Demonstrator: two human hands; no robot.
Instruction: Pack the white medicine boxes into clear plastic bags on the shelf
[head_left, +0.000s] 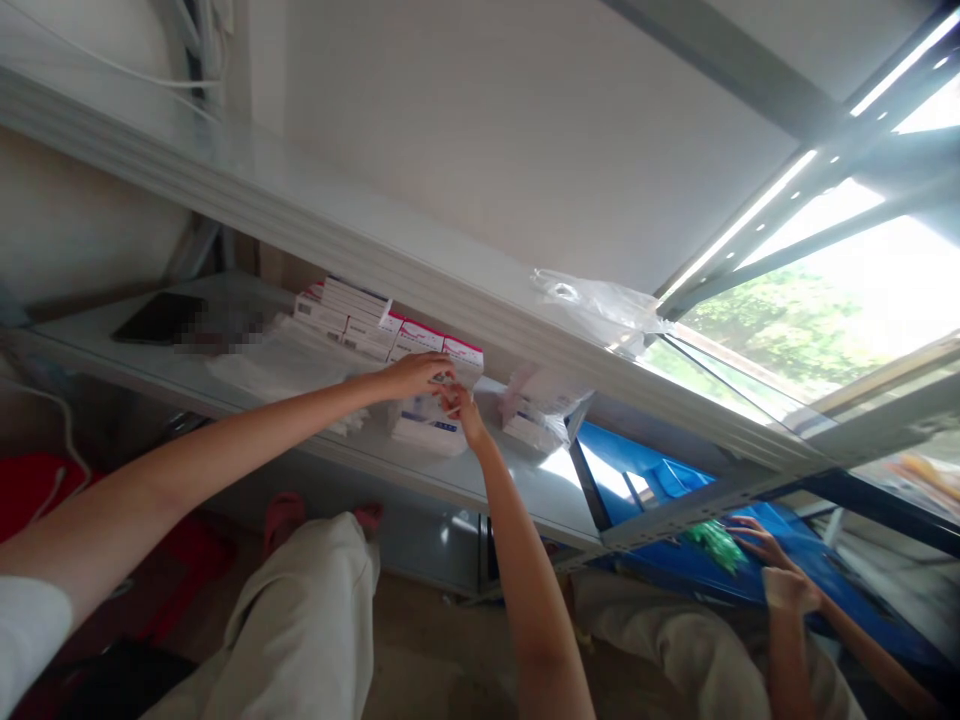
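My left hand (421, 375) and my right hand (463, 408) meet over the shelf (525, 480), fingers closed around something small and whitish that I cannot make out. Just behind them stand stacked white boxes (364, 310) with pink-red edges. Below my hands sits a pile of flat white packs with blue print (427, 430). Clear plastic bags (285, 360) lie flat to the left of my hands. To the right, more white packs (532, 422) are partly covered by clear plastic.
An upper shelf edge (315, 220) runs above my hands, with a crumpled clear bag (600, 305) on it. A dark flat object (161, 317) lies at the left. Another person's hands (772, 565) are beside green material (716, 545) at the lower right.
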